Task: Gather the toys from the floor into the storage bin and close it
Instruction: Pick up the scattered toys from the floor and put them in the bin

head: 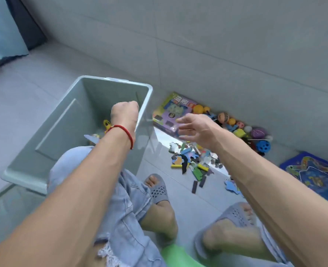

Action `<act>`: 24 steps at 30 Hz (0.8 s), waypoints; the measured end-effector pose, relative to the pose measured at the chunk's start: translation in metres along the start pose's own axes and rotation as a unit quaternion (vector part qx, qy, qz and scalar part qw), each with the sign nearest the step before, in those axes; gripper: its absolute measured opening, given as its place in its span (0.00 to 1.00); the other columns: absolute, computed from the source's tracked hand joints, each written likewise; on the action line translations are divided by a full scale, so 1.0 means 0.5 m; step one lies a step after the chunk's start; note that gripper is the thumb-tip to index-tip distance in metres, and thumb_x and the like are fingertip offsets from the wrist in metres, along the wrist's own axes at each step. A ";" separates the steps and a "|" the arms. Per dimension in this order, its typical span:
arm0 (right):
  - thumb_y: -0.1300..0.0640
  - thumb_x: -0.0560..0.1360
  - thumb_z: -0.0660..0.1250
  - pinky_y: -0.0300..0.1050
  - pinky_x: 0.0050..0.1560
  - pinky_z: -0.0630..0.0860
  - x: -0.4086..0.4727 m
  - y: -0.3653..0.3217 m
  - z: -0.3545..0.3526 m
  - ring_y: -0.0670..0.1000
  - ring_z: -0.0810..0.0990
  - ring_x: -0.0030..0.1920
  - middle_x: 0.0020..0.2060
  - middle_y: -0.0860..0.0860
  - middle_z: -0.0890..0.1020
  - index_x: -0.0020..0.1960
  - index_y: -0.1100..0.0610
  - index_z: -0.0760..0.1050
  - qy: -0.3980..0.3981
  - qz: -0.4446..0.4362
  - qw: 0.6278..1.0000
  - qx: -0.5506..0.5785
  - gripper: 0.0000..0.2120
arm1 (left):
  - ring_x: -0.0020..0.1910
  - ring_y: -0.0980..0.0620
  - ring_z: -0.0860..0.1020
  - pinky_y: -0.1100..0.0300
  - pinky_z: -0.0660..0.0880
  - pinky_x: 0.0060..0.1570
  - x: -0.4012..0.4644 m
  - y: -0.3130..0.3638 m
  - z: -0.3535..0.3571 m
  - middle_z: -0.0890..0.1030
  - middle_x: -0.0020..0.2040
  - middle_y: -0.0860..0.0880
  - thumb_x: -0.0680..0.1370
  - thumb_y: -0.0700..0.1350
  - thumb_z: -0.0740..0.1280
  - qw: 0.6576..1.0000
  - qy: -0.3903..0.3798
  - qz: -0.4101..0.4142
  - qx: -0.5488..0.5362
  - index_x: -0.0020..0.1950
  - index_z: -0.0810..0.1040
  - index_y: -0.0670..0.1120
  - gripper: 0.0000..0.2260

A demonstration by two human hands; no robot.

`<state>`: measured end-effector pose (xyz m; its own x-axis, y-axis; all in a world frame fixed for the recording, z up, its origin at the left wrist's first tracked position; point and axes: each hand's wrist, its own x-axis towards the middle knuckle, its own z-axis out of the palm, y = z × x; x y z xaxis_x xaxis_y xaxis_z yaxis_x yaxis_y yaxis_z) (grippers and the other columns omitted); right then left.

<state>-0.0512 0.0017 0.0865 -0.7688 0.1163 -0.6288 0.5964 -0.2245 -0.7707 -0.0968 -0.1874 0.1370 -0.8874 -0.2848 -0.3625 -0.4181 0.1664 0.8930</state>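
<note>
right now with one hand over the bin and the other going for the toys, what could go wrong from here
1. The left hand hangs over the storage bin near its right rim; whatever it drops might hit the rim and land outside.
2. The small puzzle pieces lie scattered and flat on the floor; the right hand, fingers spread, may leave some behind.
3. The balls by the wall could roll off if nudged.

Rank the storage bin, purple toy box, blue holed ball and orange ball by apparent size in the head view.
1. storage bin
2. purple toy box
3. blue holed ball
4. orange ball, only slightly smaller; that order is unsure.
</note>
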 end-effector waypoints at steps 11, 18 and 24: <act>0.54 0.80 0.64 0.46 0.38 0.76 -0.098 0.308 -0.393 0.53 0.80 0.38 0.44 0.56 0.82 0.52 0.58 0.77 0.242 0.126 0.946 -0.173 0.08 | 0.58 0.38 0.79 0.45 0.78 0.58 -0.097 -0.410 0.244 0.79 0.57 0.39 0.74 0.42 0.67 0.943 -0.140 -0.209 0.219 0.53 0.76 0.41 0.10; 0.58 0.77 0.65 0.44 0.46 0.76 0.078 0.336 -0.234 0.51 0.81 0.47 0.49 0.50 0.83 0.57 0.54 0.78 0.092 0.061 0.916 -0.385 0.09 | 0.54 0.39 0.81 0.47 0.80 0.56 -0.035 -0.497 0.286 0.83 0.50 0.42 0.72 0.40 0.63 0.937 -0.083 -0.225 0.255 0.52 0.80 0.44 0.11; 0.55 0.76 0.68 0.52 0.54 0.76 0.263 0.329 -0.111 0.59 0.78 0.60 0.62 0.54 0.77 0.66 0.55 0.73 0.099 -0.004 0.878 -0.469 0.19 | 0.55 0.45 0.79 0.60 0.73 0.48 0.035 -0.505 0.336 0.81 0.52 0.48 0.74 0.38 0.67 0.944 -0.042 -0.139 0.297 0.60 0.76 0.49 0.15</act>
<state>-0.0414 0.0338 -0.1288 -0.7741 0.3005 -0.5572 0.5901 0.6614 -0.4630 -0.0393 -0.0757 -0.1394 -0.7291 -0.3241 -0.6028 -0.6502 0.6030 0.4622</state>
